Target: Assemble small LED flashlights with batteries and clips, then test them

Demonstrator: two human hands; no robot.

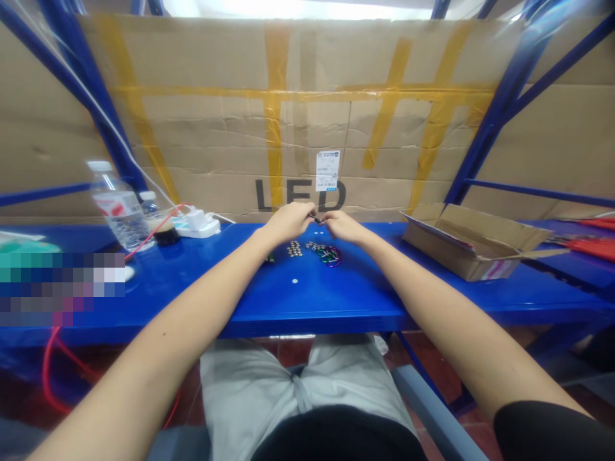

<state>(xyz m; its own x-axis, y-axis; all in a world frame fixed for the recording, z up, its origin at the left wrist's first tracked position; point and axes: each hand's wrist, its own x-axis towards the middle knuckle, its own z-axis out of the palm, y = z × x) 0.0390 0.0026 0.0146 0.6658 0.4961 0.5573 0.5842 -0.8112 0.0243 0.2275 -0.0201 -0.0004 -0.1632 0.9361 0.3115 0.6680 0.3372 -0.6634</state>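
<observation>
Both arms reach forward over the blue table. My left hand (291, 221) and my right hand (342, 225) meet close together above its far part, fingers pinched. Between the fingertips is a small dark piece (317, 220), too small to name, and both hands seem to grip it. Just below them on the tabletop lies a group of small gold-coloured metal pieces (295, 249). Right of these sits a little pile of coloured rings or clips (330, 255), green and purple, with small silvery pieces (312, 245) beside it. A small green item (270, 258) shows partly behind my left forearm.
An open cardboard box (461, 246) stands at the right. On the left are a water bottle (120, 211), a smaller bottle of dark liquid (163, 227), a white power strip (199, 224) and a red cable (50, 365). A large taped carton (216, 141) walls the back.
</observation>
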